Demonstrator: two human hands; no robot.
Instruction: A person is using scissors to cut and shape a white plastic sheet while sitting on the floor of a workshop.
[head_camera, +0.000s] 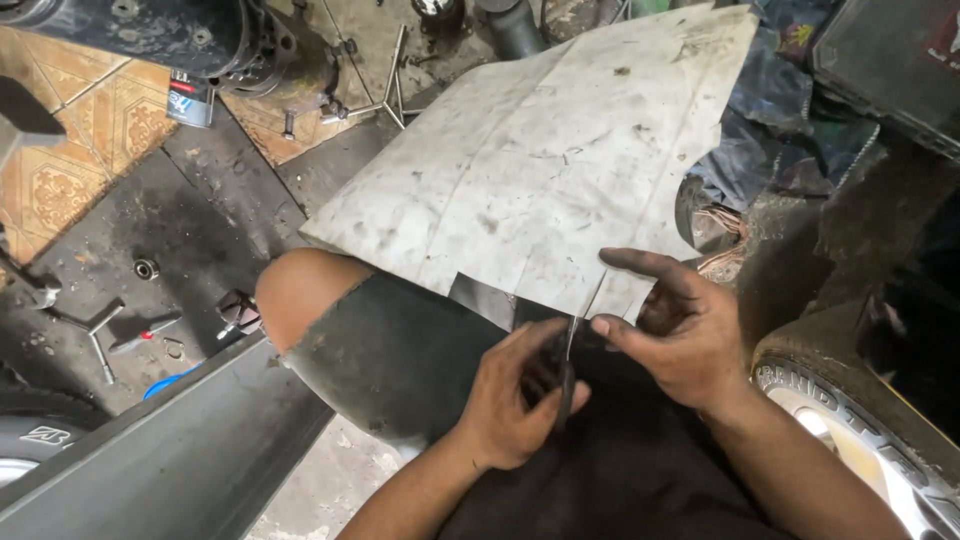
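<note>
A large, dirty white sheet (545, 160) lies over my bare knee (300, 290) and my dark shorts (400, 360). My left hand (510, 405) grips a pair of dark scissors (567, 375). Their blades point up into a narrow cut at the sheet's near edge. My right hand (680, 330) pinches the sheet's edge just right of that cut, with the thumb and forefinger on the material. The two hands almost touch.
A car tyre and rim (850, 410) stand at the lower right. A grey metal beam (150, 450) runs along the lower left. A T-handle wrench (95, 325), a screwdriver (150, 330) and a bearing (147, 268) lie on the greasy floor. A dark motor housing (180, 35) sits top left.
</note>
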